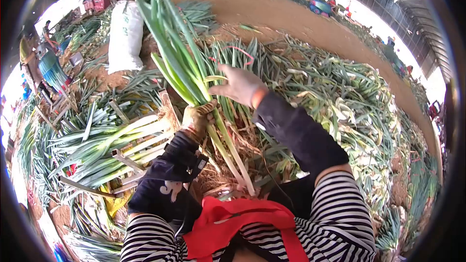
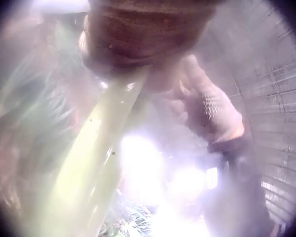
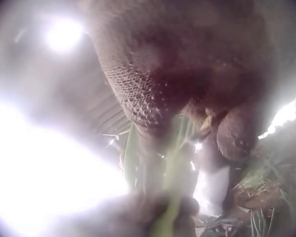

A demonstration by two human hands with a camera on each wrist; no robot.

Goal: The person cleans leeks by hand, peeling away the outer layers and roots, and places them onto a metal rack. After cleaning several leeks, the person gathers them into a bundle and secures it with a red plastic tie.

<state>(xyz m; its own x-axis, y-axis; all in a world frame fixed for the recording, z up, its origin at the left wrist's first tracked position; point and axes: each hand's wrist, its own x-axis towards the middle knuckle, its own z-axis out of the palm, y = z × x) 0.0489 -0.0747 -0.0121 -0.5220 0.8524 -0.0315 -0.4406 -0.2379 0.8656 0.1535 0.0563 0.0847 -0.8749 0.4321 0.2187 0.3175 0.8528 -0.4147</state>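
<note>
My gloved left hand [image 1: 198,116] grips a few long green onions [image 1: 194,85] around their stalks, just below where the leaves fan out. Their pale stems [image 1: 232,153] slant down toward my lap, with the root ends close to the red apron [image 1: 238,218]. To the right of the leaves is my gloved right hand [image 1: 239,86], its thumb and fingers pinching a thin yellowish leaf [image 1: 213,78] that bends out from the bunch. In the right wrist view, a yellowish scrap [image 3: 207,121] shows between the fingers. The left wrist view has the stalks [image 2: 96,148] running down from the left hand.
Trimmed green onions [image 1: 109,148] lie at the left across a wooden rack [image 1: 127,161]. A broad heap of leaves [image 1: 335,92] spreads to the right. Behind stands a white sack [image 1: 125,36], and a dirt path [image 1: 276,14] crosses farther back. Other people are in the distance.
</note>
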